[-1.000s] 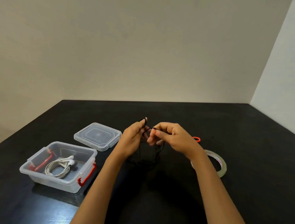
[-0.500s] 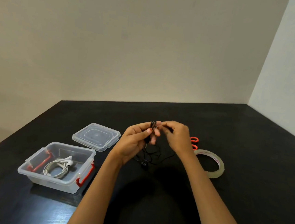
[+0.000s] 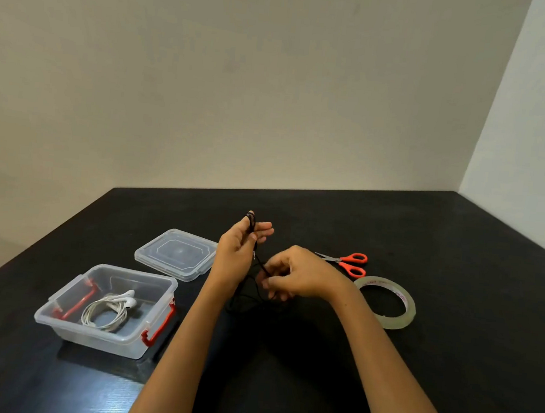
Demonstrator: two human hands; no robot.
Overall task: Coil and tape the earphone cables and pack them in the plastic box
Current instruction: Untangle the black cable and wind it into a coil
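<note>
Black earphone cable (image 3: pixel 259 263) is looped round a raised fingertip of the left hand (image 3: pixel 235 252) and runs down to the right hand (image 3: pixel 298 274), whose curled fingers (image 3: pixel 271 283) pinch it; its slack lies on the dark surface (image 3: pixel 452 321) below. Left sits the clear plastic box (image 3: pixel 98 339) holding coiled white earphones (image 3: pixel 109 309), its lid (image 3: pixel 176 254) behind. Orange-handled scissors (image 3: pixel 347 262) and a tape roll (image 3: pixel 401 322) lie right.

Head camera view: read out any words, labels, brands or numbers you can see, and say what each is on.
No text here can be read.
Tape roll: reddish print on the inner core, too blurred to read.
Lid: moulded outline only, no letters seen.
Plastic box, scissors, black earphone cable: no print seen.
</note>
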